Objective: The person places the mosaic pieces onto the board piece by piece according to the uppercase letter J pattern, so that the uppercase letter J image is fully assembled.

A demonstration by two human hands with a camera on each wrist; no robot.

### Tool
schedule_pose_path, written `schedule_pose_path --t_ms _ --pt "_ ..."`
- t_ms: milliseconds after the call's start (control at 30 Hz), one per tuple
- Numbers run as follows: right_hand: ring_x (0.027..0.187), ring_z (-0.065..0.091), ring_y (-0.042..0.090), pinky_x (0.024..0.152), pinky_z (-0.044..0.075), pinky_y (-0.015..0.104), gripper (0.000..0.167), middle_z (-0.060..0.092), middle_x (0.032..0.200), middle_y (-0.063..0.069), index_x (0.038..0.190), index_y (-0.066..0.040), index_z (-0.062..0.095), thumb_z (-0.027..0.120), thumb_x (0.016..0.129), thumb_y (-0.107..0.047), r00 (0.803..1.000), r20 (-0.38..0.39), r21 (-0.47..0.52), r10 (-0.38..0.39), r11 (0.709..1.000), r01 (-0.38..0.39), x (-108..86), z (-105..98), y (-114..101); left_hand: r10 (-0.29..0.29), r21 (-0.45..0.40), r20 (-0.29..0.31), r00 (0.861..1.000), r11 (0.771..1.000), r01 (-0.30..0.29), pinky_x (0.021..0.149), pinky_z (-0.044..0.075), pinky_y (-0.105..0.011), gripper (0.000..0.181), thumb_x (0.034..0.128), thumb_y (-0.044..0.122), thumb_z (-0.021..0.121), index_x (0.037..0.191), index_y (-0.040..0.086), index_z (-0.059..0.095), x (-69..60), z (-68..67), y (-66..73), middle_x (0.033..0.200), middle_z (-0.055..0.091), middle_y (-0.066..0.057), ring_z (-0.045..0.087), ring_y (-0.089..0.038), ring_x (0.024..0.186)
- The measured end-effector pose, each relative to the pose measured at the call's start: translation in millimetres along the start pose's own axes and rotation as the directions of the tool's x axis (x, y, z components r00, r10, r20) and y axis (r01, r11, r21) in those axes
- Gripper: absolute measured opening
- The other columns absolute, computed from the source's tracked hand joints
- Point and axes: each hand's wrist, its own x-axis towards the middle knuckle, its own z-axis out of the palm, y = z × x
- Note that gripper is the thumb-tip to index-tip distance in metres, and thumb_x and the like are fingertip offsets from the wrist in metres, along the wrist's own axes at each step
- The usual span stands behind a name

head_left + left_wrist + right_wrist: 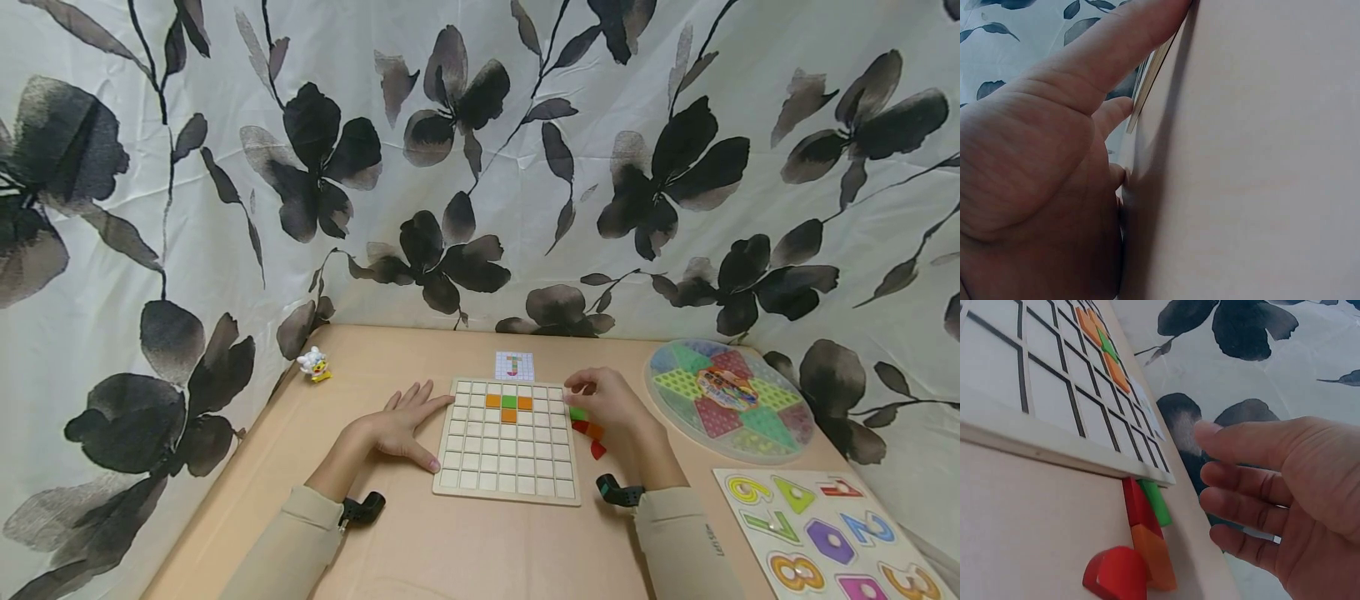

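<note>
Right of the board (pixel 498 462) (past loose blocks (pixel 594 432)) lies a patterned disc (pixel 729 400).

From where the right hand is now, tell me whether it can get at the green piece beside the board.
Likely yes: the right hand looks empty, and nothing seems to lie between it and the green piece, though a red piece sits close beside that.

Play corner; home or staged room, can't tell. Wood-look table (pixel 480 546), floral cloth (pixel 525 179) hung behind it, far side and left. Kids' stuff on top: grid board (pixel 506 463) mid-table, number puzzle (pixel 866 560) near right, round colourful board (pixel 727 400) far right, toy figure (pixel 315 364) far left.
</note>
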Motion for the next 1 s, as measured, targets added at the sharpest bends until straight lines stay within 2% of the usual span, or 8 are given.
schedule_pose_path --t_ms 333,767,1000 --pt "0.089 0.059 0.024 0.074 0.054 0.03 0.026 0.071 0.102 0.01 0.118 -0.001 0.074 0.076 0.093 -0.009 0.998 0.068 -0.013 0.006 1.0 -0.005 0.0 -1 8 -0.005 0.001 -0.004 1.0 1.0 0.005 0.126 -0.003 -0.069 0.123 0.0704 0.064 0.087 0.167 0.026 0.022 0.6 0.3 0.8 0.174 -0.002 -0.025 -0.006 -0.045 0.161" --pt "0.088 0.059 0.024 0.071 0.054 0.027 0.023 0.07 0.099 0.009 0.115 -0.002 0.076 0.076 0.093 -0.007 0.996 0.083 -0.009 0.033 0.999 -0.032 -1.6 1 13 -0.008 0.009 0.003 1.0 1.0 0.008 0.126 -0.004 -0.068 0.122 0.0702 0.066 0.086 0.167 0.028 0.022 1.1 0.6 0.0 0.174 -0.003 -0.023 -0.008 -0.044 0.161" --pt "0.085 0.058 0.023 0.069 0.053 0.028 0.019 0.071 0.094 0.008 0.11 -0.003 0.078 0.076 0.091 -0.004 0.996 0.085 -0.036 0.013 0.999 -0.01 -0.7 4 17 0.012 -0.016 0.0 1.0 1.0 -0.012 0.125 -0.005 -0.07 0.124 0.0694 0.069 0.085 0.167 0.026 0.022 -0.1 1.0 0.2 0.174 -0.003 -0.026 -0.007 -0.047 0.16"
